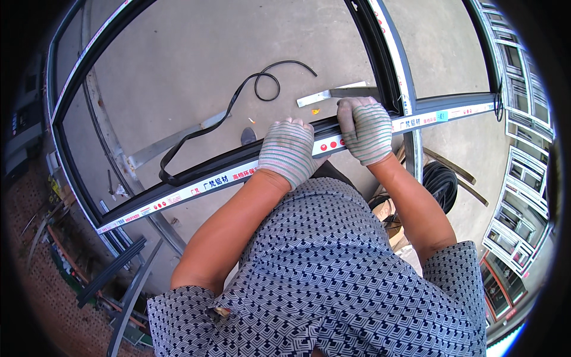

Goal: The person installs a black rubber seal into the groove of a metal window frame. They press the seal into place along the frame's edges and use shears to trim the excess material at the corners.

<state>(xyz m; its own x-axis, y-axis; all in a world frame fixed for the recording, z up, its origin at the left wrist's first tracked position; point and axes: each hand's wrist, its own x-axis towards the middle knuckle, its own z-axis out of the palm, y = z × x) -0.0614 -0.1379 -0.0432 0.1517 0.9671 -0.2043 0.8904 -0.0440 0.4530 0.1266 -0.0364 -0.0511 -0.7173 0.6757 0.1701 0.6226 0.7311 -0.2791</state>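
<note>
A large aluminium window frame [217,183] with dark inner edges and white printed protective film spans the view in front of me. My left hand [288,149], in a striped knit glove, is closed over the frame's near rail, its fingertips bent over the far side. Just to its right, my gloved right hand [366,132] is curled on the same rail, beside the upright bar [395,53]. What lies under the fingers is hidden. A black rubber sealing strip [205,132] loops up from the rail left of my hands, its loose end curling across the frame's opening.
Beyond the rail lie a metal profile offcut [330,95] and small scraps. A coil of black strip [440,187] rests below the frame on the right. White-filmed window frames [526,178] stand along the right side. Dark profiles [110,273] stick out at the lower left.
</note>
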